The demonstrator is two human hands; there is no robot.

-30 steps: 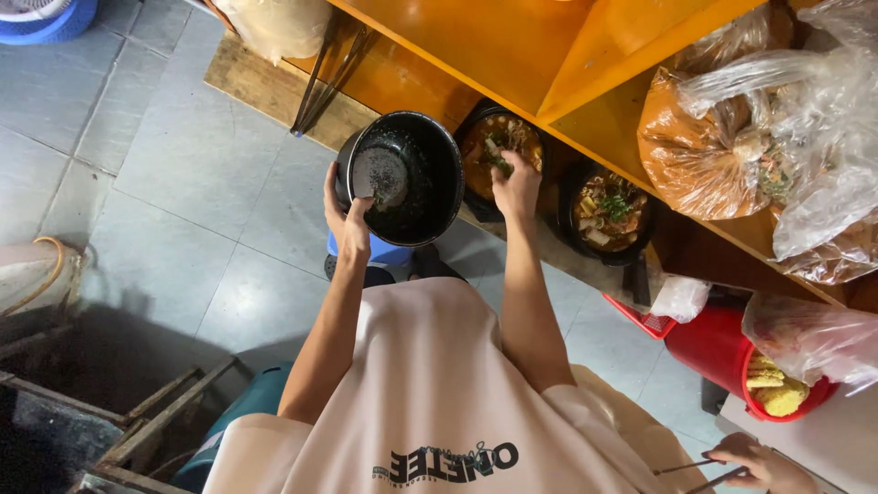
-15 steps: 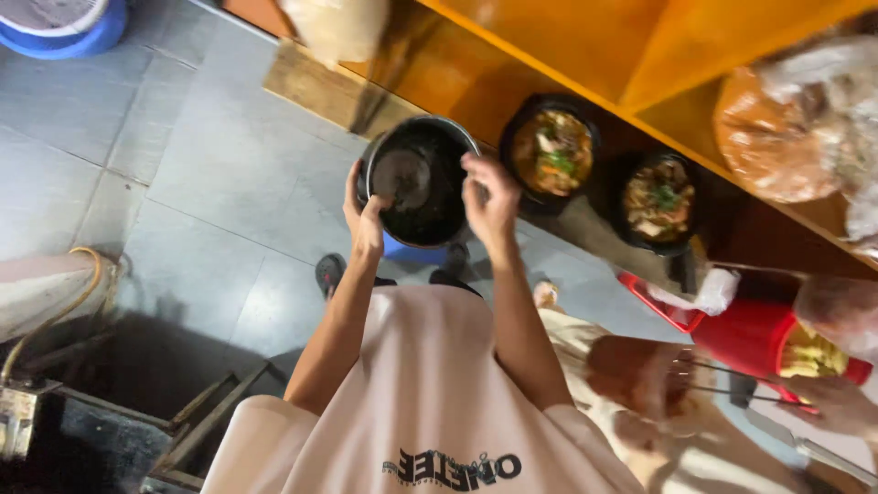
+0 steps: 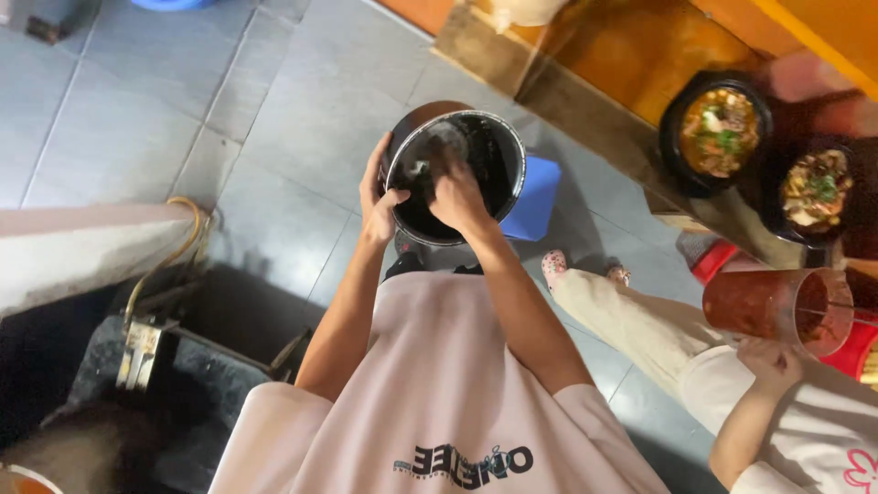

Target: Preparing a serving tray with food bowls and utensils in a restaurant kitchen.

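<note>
Between the two hands, out in front of the chest and above the tiled floor (image 3: 137,119), sits a round black pot (image 3: 453,174) with a metal rim. The left hand (image 3: 380,206) is clamped on its near-left wall, fingers curled around the outside and thumb at the rim. The right hand (image 3: 457,197) reaches over the near rim into the pot with fingers bunched together; whether it grips anything there I cannot tell.

To do this well, it seems best to keep the left hand firm on the wall so the pot does not turn or tip while the right hand works the inner surface, and to keep the pot close to the body, since nothing supports it from below.

The pot's mouth points up and a little back toward the person. It is round, so it has no marked long axis across; its axis through base and mouth runs roughly upright, leaning slightly toward the body.

Just beyond the right hand, below the pot, lies a blue stool (image 3: 535,197). Farther to the right of that hand, two dark bowls of food (image 3: 718,128) rest on a wooden table (image 3: 585,64). Well off to the right, another person's hand (image 3: 773,366) holds a clear cup (image 3: 777,306) of reddish drink.
</note>
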